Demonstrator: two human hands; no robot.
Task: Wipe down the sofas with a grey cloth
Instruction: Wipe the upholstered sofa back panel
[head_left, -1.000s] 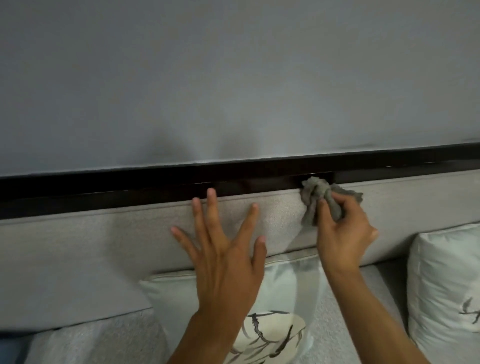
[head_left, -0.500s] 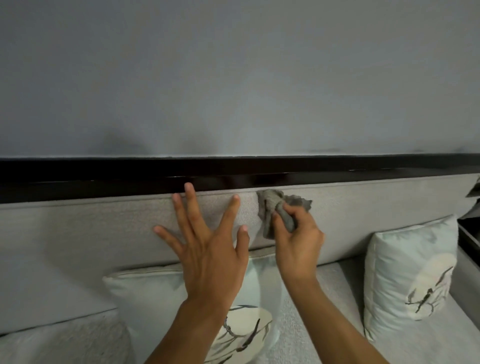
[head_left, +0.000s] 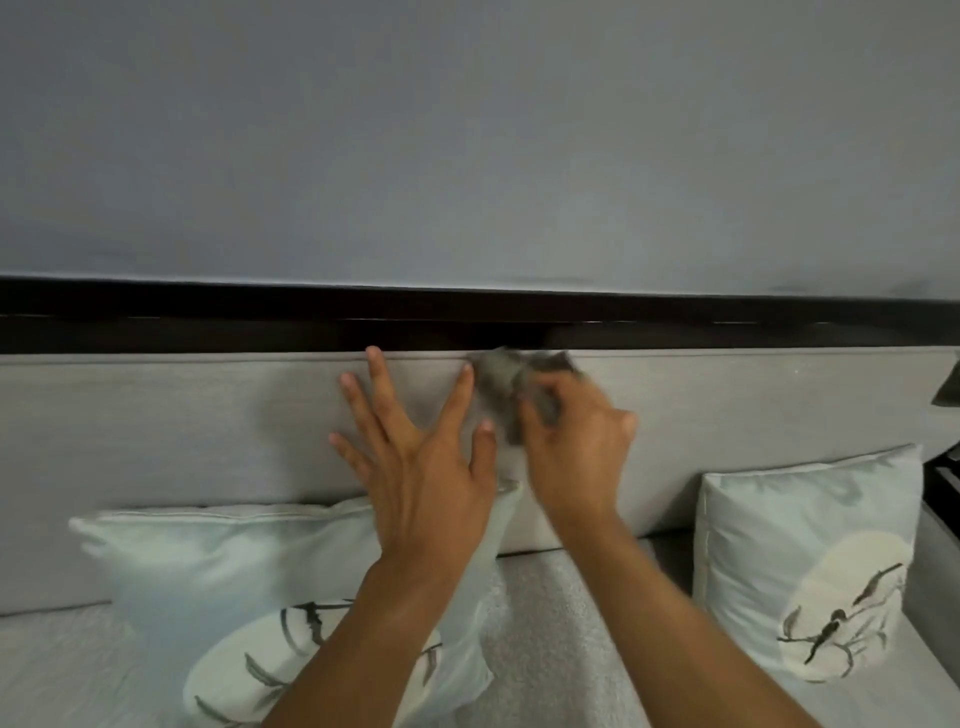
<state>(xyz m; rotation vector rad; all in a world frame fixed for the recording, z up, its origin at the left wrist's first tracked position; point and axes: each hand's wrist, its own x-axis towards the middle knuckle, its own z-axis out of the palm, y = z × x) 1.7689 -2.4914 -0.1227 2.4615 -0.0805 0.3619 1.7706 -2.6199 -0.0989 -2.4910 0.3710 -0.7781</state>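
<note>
The sofa's light grey backrest (head_left: 182, 426) runs across the view under a dark wooden top rail (head_left: 208, 322). My left hand (head_left: 421, 457) presses flat on the backrest with its fingers spread. Right beside it, my right hand (head_left: 576, 452) grips a bunched grey cloth (head_left: 506, 371) against the upper edge of the backrest, just below the rail. The cloth and right hand are blurred by motion.
A pale cushion with a bird print (head_left: 208, 582) leans against the backrest under my left arm. A second matching cushion (head_left: 810, 561) stands at the right. The grey seat (head_left: 561, 623) lies between them. A grey wall (head_left: 467, 145) rises behind.
My right hand has slid the cloth leftward along the top of the backrest until it nearly touches my left hand. The view has shifted, showing more of the right cushion.
</note>
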